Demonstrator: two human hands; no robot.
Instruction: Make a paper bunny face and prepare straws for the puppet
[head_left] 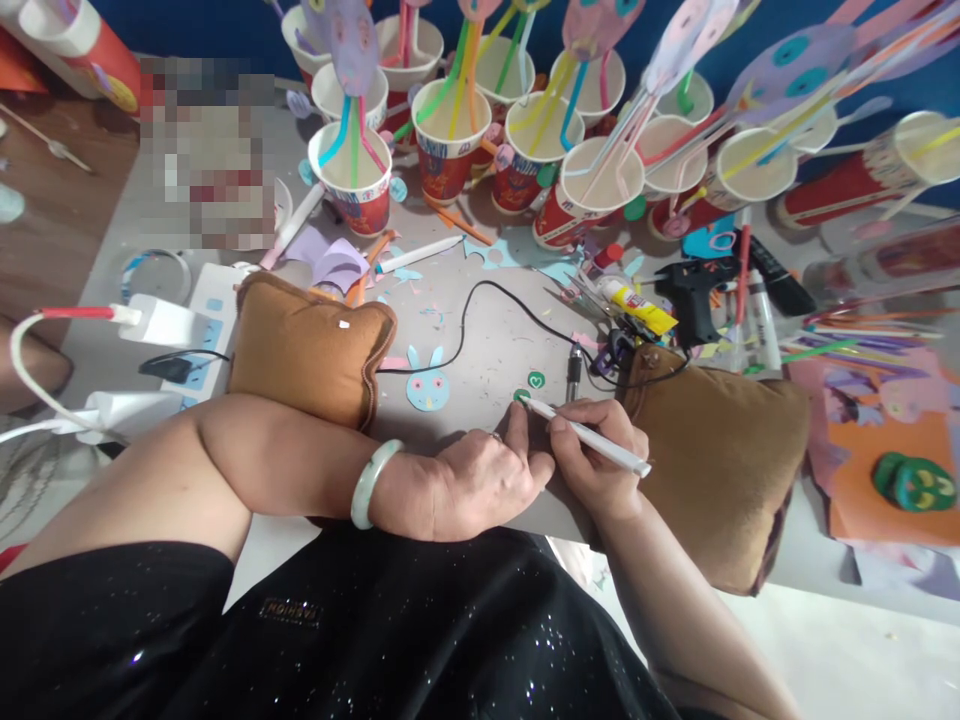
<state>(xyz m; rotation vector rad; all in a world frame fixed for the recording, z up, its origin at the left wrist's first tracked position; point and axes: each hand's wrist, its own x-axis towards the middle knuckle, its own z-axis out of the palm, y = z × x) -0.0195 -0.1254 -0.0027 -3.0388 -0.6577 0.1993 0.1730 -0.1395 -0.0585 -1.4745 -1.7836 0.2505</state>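
Over the grey tabletop (pixel 495 335), the right hand (pixel 600 460) has its grip clamped on a white pen (pixel 616 453), tip at a green disc (pixel 520 396); the left hand (pixel 472 480), index finger and thumb apart, touches the green disc. Just beside lies a heart-marked disc (pixel 536 381); cups (pixel 354 195) stand beyond.

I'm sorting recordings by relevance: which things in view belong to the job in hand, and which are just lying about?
Seemingly in use:
White pen, in the right hand
Green disc at its tip, by the left hand
Heart-marked disc, close by

Probably lying about:
Glue gun
Power strip
Purple paper
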